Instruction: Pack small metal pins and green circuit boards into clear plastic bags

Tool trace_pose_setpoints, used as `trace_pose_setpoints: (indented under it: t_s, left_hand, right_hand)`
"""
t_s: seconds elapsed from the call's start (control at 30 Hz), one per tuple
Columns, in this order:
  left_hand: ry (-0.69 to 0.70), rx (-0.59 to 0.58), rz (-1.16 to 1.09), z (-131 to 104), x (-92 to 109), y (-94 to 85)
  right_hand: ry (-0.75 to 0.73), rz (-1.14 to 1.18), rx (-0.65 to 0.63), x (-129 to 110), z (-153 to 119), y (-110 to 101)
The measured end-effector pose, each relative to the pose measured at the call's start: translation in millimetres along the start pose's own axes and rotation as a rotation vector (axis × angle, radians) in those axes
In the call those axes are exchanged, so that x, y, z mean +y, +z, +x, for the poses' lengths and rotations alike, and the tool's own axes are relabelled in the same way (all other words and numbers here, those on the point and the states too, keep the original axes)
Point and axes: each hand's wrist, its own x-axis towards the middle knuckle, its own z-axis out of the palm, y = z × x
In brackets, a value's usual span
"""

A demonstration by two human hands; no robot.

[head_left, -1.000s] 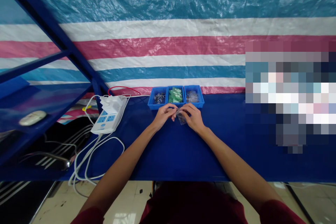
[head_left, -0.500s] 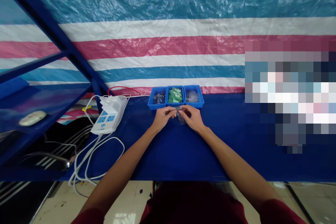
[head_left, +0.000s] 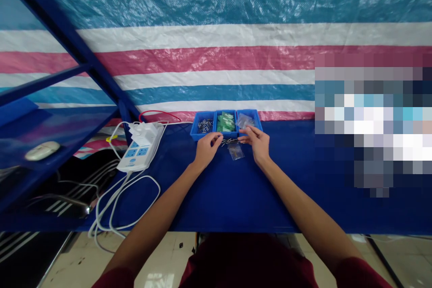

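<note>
My left hand (head_left: 206, 149) is at the front of the middle bin, thumb and fingertips brought together; anything between them is too small to make out. Beside its fingertips, thin metal screws (head_left: 230, 141) lie on the blue table. My right hand (head_left: 260, 145) is at the front edge of the right bin, fingers apart, with nothing visible in it. Between the hands, a small clear plastic bag (head_left: 236, 152) lies flat on the table, something small inside. Behind are three blue bins: one with metal screws (head_left: 204, 126), one with green packets (head_left: 226, 122), one with clear bags (head_left: 245, 120).
On the left of the blue table (head_left: 232, 198) sits a white power strip (head_left: 140, 150) with plugs and looped white cables (head_left: 135, 180). A shelf at far left carries a white computer mouse (head_left: 42, 151). A striped tarp (head_left: 202, 31) hangs behind. The right side is pixelated.
My hands have moved apart from where they met over a clear bag. The bag now lies on the table, and screws show between my hands. My right hand has opened toward the right bin.
</note>
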Motion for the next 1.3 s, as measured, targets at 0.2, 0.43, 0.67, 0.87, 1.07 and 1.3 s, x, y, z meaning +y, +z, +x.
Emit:
trace_pose_setpoints:
  t_s: [0.2,0.43,0.67,0.87,1.07,1.3]
  left_hand:
    - [-0.005,-0.239,0.412,-2.1,-7.9,4.8]
    - [0.080,-0.291,0.578,-4.0,-11.4,11.5]
    - [0.198,-0.145,0.525,-2.8,-13.5,8.3]
    - [0.396,0.025,0.212,-3.3,-3.1,5.3]
    - [0.371,0.057,0.137,-3.6,0.8,5.6]
    - [0.365,0.044,0.091,-3.6,0.7,4.8]
  right_hand:
    - [-0.044,0.026,0.142,0.0,0.4,-1.9]
    - [-0.131,-0.172,0.009,2.7,-5.3,0.1]
    - [-0.269,-0.530,-0.154,9.9,-8.0,-2.2]
    - [-0.489,-0.751,-0.318,11.4,-9.4,-1.0]
    - [-0.538,-0.752,-0.306,6.0,-11.2,-0.5]
    - [-0.505,-0.735,-0.344,3.5,-12.4,-0.5]
